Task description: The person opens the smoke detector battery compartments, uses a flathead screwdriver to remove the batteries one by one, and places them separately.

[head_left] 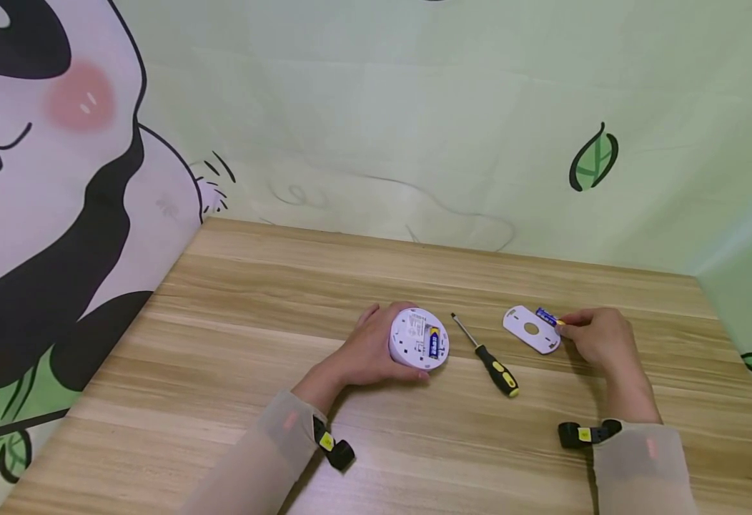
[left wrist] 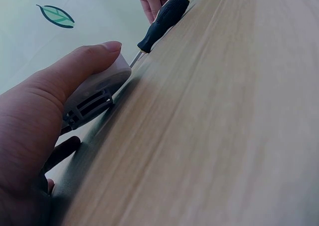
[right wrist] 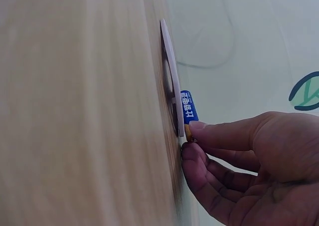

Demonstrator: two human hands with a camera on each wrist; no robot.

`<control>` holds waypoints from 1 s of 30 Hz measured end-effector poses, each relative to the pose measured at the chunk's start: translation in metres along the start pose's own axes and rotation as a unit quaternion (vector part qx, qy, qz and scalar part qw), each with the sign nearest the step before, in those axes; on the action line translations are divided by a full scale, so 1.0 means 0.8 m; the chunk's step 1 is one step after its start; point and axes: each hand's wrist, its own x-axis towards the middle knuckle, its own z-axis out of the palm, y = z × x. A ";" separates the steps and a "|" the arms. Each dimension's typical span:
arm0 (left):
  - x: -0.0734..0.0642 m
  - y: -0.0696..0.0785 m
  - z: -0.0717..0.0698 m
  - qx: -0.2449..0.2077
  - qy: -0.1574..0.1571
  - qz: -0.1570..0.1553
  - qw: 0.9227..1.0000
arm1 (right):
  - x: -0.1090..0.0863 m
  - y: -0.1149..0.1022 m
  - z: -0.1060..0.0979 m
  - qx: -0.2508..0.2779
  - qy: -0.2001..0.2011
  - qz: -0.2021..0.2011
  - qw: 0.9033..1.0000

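Observation:
A round white smoke detector (head_left: 418, 340) has its underside turned up, with one blue-and-yellow battery (head_left: 434, 342) sitting in its compartment. My left hand (head_left: 376, 350) grips it from the left, fingers behind and thumb along the near edge. Dark vent slots (left wrist: 89, 108) show on its side in the left wrist view. On the right, my right hand (head_left: 601, 337) pinches a second battery (head_left: 547, 317) by its yellow end between thumb and finger. This battery lies along the far edge of a white oval mounting plate (head_left: 516, 327), which has a hole in its middle.
Between the hands a black-and-yellow screwdriver (head_left: 495, 370) lies on the wooden table (head_left: 254, 300), its tip pointing away from me. A cartoon-printed cloth wall (head_left: 363, 143) rises behind the table and along its sides.

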 end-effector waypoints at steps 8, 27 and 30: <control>0.001 0.000 0.000 0.002 -0.001 -0.001 1.000 | 0.000 0.002 0.000 0.006 0.007 -0.011 1.000; 0.000 0.000 0.000 0.006 0.002 0.002 1.000 | 0.001 0.005 0.002 0.002 -0.007 -0.022 1.000; 0.001 -0.001 0.001 0.006 0.001 0.002 1.000 | 0.002 0.005 0.004 0.000 -0.001 -0.025 1.000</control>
